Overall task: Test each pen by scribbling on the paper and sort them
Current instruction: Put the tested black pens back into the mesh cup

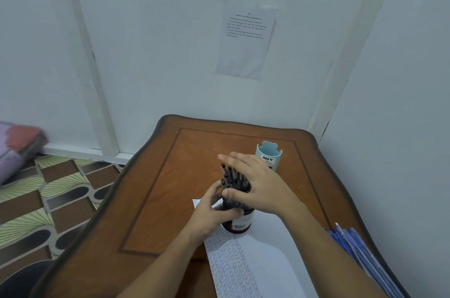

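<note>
A dark round pen holder [239, 223] with a barcode label stands on the white paper [263, 258], packed with several black pens [227, 177]. My left hand [209, 215] grips the holder's side with curled fingers. My right hand [260, 184] lies flat over the pen tops, fingers straight and thumb against the holder's rim. The paper's left strip is covered with scribbles.
A light blue cup [269, 155] marked DIY stands behind my right hand. Several blue pens [358, 249] lie at the table's right edge. The brown wooden table [165, 188] sits in a white wall corner, with patterned floor to the left.
</note>
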{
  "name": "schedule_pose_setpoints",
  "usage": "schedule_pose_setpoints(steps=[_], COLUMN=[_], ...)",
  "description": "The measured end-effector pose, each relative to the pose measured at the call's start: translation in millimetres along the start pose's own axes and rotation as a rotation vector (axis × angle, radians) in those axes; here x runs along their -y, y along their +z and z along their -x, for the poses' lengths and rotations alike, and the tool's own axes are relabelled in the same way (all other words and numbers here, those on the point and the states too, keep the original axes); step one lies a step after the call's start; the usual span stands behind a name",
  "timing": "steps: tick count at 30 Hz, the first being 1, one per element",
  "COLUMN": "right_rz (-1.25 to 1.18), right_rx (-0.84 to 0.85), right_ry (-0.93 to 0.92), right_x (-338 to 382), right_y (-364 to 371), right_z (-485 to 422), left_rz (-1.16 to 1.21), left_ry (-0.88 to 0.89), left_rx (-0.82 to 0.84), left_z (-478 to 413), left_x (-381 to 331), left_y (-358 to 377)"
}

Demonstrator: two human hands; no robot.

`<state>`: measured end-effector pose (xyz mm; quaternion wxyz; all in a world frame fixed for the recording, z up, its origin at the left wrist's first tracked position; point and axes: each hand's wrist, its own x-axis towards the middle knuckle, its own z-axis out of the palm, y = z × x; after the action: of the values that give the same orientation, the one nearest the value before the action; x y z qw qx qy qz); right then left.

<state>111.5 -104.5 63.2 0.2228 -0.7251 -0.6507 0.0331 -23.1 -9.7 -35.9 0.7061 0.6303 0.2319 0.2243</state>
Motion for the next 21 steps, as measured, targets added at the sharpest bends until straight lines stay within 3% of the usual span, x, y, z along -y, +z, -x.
schedule_pose_setpoints(steps=[2,7,10,13,17,19,21], right_rz=[0.033,0.116,-0.003,0.016,-0.391,-0.554,-0.532], right_rx=[0.024,-0.113,0.044,0.083,0.211,0.144,0.011], right_ry=[0.019,0.106,0.068,0.037,0.085,0.112,0.164], right_x=[-1,3,11,7,-11,-13,-9], right_y=[1,-7,3,11,-1,-5,-6], right_z=[0,-4,-4,-6,-11,-9,-6], left_rz=[0.01,0.008,-0.006,0.025,0.028,0.028,0.025], left_ry=[0.014,0.013,0.044,0.037,0.021,0.012,0.015], left_rx=[0.015,0.018,0.026,0.017,0.013,0.01,0.015], left_z=[1,2,2,4,5,5,5], left_x=[-1,-5,-5,-6,-8,-9,-8], left_y=[1,2,3,4,5,5,5])
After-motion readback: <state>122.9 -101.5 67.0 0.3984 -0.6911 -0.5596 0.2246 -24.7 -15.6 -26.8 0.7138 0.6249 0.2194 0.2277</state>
